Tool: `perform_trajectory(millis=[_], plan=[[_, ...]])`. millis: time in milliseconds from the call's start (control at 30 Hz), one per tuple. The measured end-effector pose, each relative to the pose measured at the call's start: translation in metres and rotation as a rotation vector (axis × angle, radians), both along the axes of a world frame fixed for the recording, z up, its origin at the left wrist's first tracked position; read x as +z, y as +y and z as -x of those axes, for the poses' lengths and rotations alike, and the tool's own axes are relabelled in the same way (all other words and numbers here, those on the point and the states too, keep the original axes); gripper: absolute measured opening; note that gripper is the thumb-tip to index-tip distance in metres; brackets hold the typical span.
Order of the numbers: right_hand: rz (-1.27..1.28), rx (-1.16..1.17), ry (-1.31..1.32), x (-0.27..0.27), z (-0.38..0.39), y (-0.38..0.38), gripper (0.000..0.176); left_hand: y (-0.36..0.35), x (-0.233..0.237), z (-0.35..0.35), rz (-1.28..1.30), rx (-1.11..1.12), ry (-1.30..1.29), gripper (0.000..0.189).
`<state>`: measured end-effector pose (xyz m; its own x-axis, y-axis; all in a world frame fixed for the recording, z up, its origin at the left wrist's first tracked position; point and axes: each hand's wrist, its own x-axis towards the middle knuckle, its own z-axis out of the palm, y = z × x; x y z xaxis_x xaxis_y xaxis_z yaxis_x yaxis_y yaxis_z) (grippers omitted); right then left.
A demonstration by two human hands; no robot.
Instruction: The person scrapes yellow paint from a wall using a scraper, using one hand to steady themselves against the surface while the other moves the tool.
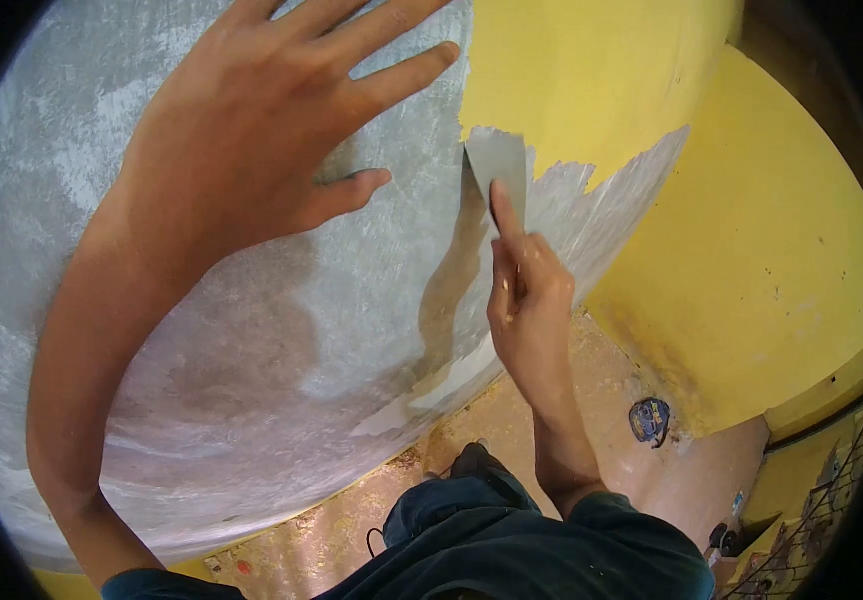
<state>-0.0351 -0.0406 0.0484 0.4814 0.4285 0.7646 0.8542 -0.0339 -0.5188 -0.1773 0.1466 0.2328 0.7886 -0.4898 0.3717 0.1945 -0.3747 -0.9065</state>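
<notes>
My right hand (534, 290) grips a putty knife (500, 165), its index finger stretched along the flat grey blade. The blade's front edge meets the ragged border of the yellow paint (582, 75) on the wall. Below and left of that border the wall shows a bare, scraped grey surface (382, 270). My left hand (272, 120) lies with fingers spread against the grey part, at upper left, holding nothing. The knife's handle is hidden inside my right fist.
Another yellow wall (752, 250) stands to the right, stained near its foot. On the floor (602, 390), strewn with paint flakes, lies a dark blue bundle (650, 420). A wire grille (832, 500) is at the lower right edge.
</notes>
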Motion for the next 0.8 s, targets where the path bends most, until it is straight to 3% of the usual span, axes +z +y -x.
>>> perform_trajectory(millis=[167, 467, 567, 800], plan=[[0.064, -0.007, -0.011, -0.003, 0.001, -0.005, 0.070, -0.001, 0.001, 0.000, 0.007, 0.024, 0.016, 0.077], [-0.007, -0.012, -0.037, 0.007, -0.003, 0.001, 0.066, -0.004, -0.001, -0.001, 0.028, 0.063, -0.003, 0.075], [0.063, 0.013, 0.006, -0.001, 0.004, -0.004, 0.068, -0.001, 0.000, -0.001, -0.074, 0.108, -0.025, 0.075], [0.067, -0.008, -0.031, 0.004, 0.001, -0.007, 0.070, 0.000, -0.001, -0.004, -0.037, 0.039, -0.024, 0.076]])
